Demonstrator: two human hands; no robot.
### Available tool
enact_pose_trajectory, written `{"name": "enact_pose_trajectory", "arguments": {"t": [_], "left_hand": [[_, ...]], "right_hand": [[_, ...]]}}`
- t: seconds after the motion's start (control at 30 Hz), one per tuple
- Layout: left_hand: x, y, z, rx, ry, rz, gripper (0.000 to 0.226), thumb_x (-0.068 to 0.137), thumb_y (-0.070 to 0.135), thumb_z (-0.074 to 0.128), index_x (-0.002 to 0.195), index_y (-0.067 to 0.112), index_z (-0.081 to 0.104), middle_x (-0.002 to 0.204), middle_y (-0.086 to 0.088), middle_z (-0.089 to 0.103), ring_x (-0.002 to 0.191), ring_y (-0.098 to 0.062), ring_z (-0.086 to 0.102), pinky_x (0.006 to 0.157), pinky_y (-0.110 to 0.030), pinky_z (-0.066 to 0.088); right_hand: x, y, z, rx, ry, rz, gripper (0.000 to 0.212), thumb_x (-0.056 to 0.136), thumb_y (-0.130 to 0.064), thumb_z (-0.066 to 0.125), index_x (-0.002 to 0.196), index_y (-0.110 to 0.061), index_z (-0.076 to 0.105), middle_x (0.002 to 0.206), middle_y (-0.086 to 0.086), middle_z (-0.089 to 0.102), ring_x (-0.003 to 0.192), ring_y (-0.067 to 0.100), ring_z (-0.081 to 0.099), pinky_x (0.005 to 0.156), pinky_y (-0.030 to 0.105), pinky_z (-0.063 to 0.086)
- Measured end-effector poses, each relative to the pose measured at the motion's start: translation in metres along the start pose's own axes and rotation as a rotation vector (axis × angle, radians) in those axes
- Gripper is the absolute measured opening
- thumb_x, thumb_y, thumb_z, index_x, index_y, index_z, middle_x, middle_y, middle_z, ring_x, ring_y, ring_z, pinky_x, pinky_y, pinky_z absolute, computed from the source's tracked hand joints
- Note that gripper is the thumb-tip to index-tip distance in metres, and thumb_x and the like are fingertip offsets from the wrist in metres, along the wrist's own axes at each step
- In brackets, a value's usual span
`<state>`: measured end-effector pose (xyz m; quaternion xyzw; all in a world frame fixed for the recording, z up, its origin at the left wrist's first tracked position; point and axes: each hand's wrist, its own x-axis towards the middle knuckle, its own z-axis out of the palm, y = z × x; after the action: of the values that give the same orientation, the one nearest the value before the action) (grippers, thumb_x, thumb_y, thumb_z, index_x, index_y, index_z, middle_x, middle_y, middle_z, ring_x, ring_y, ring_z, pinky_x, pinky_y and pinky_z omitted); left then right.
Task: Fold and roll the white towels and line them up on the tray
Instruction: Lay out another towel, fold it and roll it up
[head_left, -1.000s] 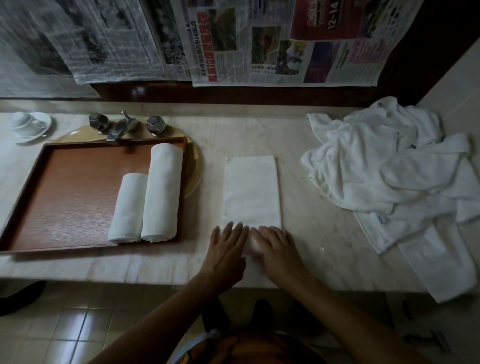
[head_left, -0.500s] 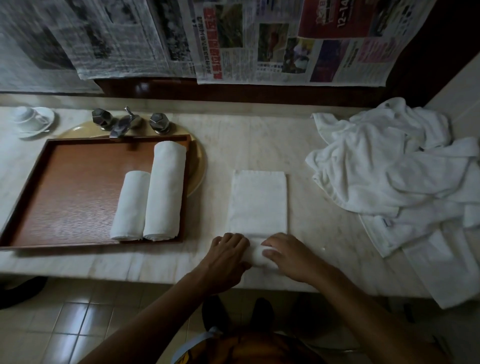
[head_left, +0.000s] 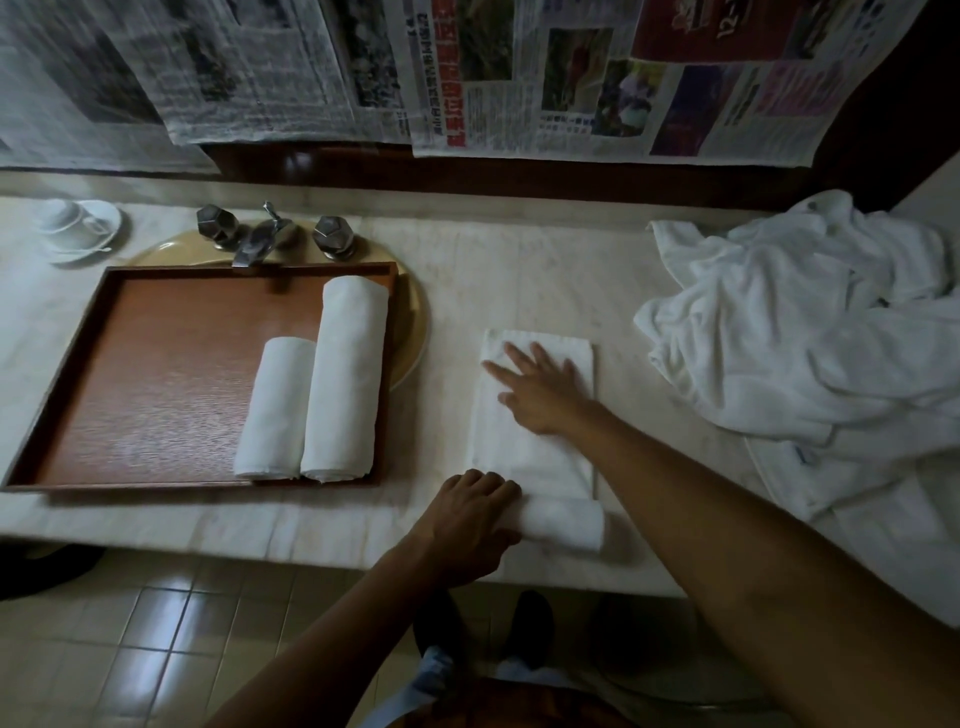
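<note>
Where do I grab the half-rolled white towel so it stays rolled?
Probably hold the half-rolled white towel by its roll's two ends, coming from the near marble counter edge. The roll lies crosswise there; the left hand grips one end, the other is bare.

L hand (head_left: 470, 512) grips towel (head_left: 530, 441) roll – R hand (head_left: 540, 389) flat on it

Bare forearms (head_left: 727, 545), dark shoes (head_left: 535, 621) (orange-brown garment (head_left: 519, 701), pale-blue trim).

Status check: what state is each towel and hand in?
Counter towel, folded flat, near end rolled.
Left hand, grips the rolled end.
Right hand, flat on the towel.
Short roll, rolled, on tray.
Long roll, rolled, beside it.
Towel pile, crumpled, unfolded.
</note>
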<state>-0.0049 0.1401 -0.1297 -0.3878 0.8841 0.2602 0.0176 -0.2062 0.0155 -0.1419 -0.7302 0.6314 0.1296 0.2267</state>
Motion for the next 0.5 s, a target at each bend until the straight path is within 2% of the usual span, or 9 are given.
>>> {"name": "enact_pose_trajectory", "arguments": {"t": [0.13, 0.2, 0.27, 0.37, 0.43, 0.5], "left_hand": [[0.0, 0.0, -0.001, -0.018, -0.012, -0.01, 0.055, 0.1, 0.053, 0.054, 0.148, 0.027, 0.044, 0.145, 0.003, 0.05, 0.129, -0.018, 0.046, 0.112, -0.039, 0.037], [0.0, -0.002, -0.001, -0.044, -0.017, -0.017, 0.056, 0.1, 0.054, 0.054, 0.148, 0.027, 0.043, 0.146, 0.003, 0.05, 0.13, -0.018, 0.045, 0.111, -0.038, 0.039], [-0.001, -0.002, -0.001, -0.072, -0.019, -0.02, 0.056, 0.1, 0.054, 0.054, 0.148, 0.027, 0.043, 0.147, 0.004, 0.049, 0.13, -0.017, 0.044, 0.108, -0.039, 0.042], [-0.001, -0.003, -0.001, -0.085, -0.009, -0.02, 0.054, 0.099, 0.054, 0.054, 0.146, 0.027, 0.045, 0.144, 0.004, 0.051, 0.127, -0.018, 0.044, 0.102, -0.04, 0.045], [-0.001, -0.003, -0.001, -0.102, 0.003, -0.029, 0.054, 0.099, 0.054, 0.055, 0.144, 0.027, 0.046, 0.143, 0.005, 0.052, 0.127, -0.018, 0.044, 0.101, -0.04, 0.045], [-0.002, -0.004, 0.0, -0.134, 0.015, -0.044, 0.054, 0.098, 0.055, 0.056, 0.144, 0.028, 0.048, 0.142, 0.006, 0.052, 0.127, -0.017, 0.044, 0.103, -0.04, 0.045]], "right_hand": [[0.019, 0.0, -0.019, 0.096, -0.015, 0.078, 0.058, 0.11, -0.043, 0.032, 0.162, -0.043, 0.007, 0.172, -0.009, -0.007, 0.158, 0.028, -0.006, 0.12, 0.068, 0.014], [0.001, -0.001, -0.019, 0.286, 0.07, 0.083, 0.059, 0.109, -0.041, 0.038, 0.163, -0.036, 0.014, 0.173, -0.003, 0.004, 0.158, 0.027, 0.005, 0.123, 0.061, 0.017], [-0.041, 0.0, -0.011, 0.52, 0.197, 0.059, 0.06, 0.107, -0.039, 0.048, 0.162, -0.03, 0.025, 0.169, 0.001, 0.021, 0.154, 0.023, 0.022, 0.124, 0.05, 0.025], [-0.124, 0.009, 0.019, 0.568, 0.339, 0.045, 0.051, 0.103, -0.04, 0.057, 0.151, -0.03, 0.045, 0.155, -0.004, 0.043, 0.144, 0.017, 0.04, 0.118, 0.036, 0.036], [-0.173, 0.012, 0.039, 0.512, 0.299, 0.027, 0.056, 0.097, -0.045, 0.065, 0.149, -0.035, 0.048, 0.153, -0.012, 0.041, 0.143, 0.009, 0.036, 0.116, 0.027, 0.033], [-0.2, 0.008, 0.058, 0.452, 0.189, -0.027, 0.07, 0.091, -0.047, 0.073, 0.153, -0.039, 0.042, 0.154, -0.019, 0.031, 0.141, -0.002, 0.022, 0.114, 0.015, 0.021]]}}
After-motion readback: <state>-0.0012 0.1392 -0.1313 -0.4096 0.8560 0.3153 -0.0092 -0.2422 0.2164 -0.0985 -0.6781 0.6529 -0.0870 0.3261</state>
